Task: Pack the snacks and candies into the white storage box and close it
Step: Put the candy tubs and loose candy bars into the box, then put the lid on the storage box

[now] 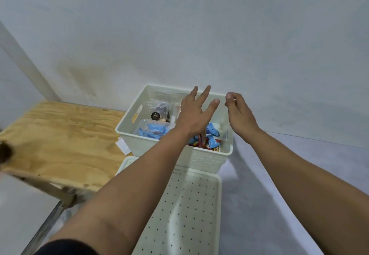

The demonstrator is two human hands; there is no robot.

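The white storage box [127, 135] stands open against the wall. Inside lie a clear bag with a black round label [157, 113], blue wrapped candies [153, 131] and red packets [199, 143]. Its white perforated lid [189, 205] lies flat in front of the box, nearer to me. My left hand [196, 113] hovers over the box with fingers spread and straight, holding nothing. My right hand [239, 113] hangs above the box's right side, fingers loosely curled, holding nothing.
A plywood board [60, 141] on a wooden leg lies to the left of the box. A small white paper slip [123, 147] sits between board and box. Grey surface [299, 185] stretches to the right; a pale wall rises behind.
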